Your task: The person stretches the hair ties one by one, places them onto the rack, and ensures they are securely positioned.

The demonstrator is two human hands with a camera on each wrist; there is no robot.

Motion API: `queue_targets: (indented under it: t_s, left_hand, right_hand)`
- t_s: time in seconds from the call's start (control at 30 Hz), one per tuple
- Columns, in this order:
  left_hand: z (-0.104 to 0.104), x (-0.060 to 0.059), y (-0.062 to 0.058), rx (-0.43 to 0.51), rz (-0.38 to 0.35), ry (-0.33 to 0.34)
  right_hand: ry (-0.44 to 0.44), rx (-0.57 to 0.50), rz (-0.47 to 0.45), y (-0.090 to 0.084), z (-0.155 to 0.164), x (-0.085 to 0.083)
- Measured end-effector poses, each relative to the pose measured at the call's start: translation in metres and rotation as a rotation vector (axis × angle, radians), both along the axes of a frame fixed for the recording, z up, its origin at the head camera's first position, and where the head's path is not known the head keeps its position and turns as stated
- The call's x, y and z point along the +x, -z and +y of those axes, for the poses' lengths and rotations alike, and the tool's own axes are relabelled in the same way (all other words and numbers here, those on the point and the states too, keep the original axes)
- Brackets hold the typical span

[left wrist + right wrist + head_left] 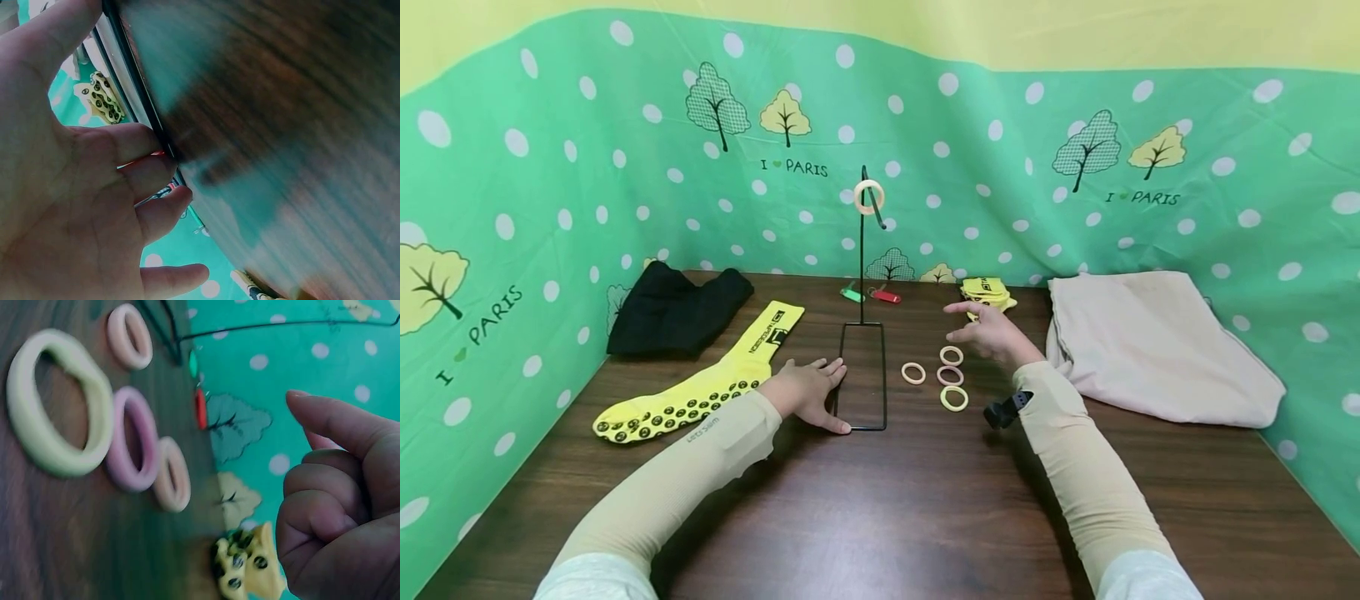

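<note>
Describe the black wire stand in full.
The black wire stand is thin dark metal wire: a flat rectangular base loop lying on the wooden table and one upright rod rising from its far end to a hooked top. A pale ring hangs on that hook. The left hand rests flat against the base's left side.

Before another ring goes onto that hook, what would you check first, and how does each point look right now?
1. Left hand steadies the wire stand at its base: ok.
2. Right hand holds nothing, hovering above the table: ok.
3. Four loose rings lie within reach, nearest the peach ring: ok.
4. One ring already hangs on the hook: ok.
5. Room left on the hook for another: cannot tell.
6. Yellow sock lies clear of the stand: ok.
</note>
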State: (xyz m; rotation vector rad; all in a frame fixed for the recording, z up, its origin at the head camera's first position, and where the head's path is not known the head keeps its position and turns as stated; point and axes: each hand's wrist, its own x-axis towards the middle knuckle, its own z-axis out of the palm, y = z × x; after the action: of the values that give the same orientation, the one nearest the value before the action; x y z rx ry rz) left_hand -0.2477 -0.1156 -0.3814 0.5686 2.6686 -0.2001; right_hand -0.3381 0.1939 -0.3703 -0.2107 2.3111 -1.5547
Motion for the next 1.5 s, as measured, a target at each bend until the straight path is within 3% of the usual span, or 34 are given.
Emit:
queue_targets:
  t_s: [0.4, 0.83, 1.2, 1.5]
  left_hand:
    - [0.001, -0.001, 0.001, -0.001, -0.012, -0.007]
    - [0.004, -0.001, 0.002, -0.002, -0.010, -0.011]
    - [0.003, -0.002, 0.000, -0.019, -0.016, -0.016]
    - [0.004, -0.002, 0.001, -0.014, -0.012, -0.014]
  right_hand:
    - [-0.056, 0.155, -0.137, 0.026, 0.022, -0.007]
    - [-0.101, 0.167, -0.243, 0.036, 0.023, -0.010]
    - [-0.088, 0.123, -0.240, 0.041, 0.021, -0.013]
    - [-0.155, 0.208, -0.188, 0.041, 0.012, -0.013]
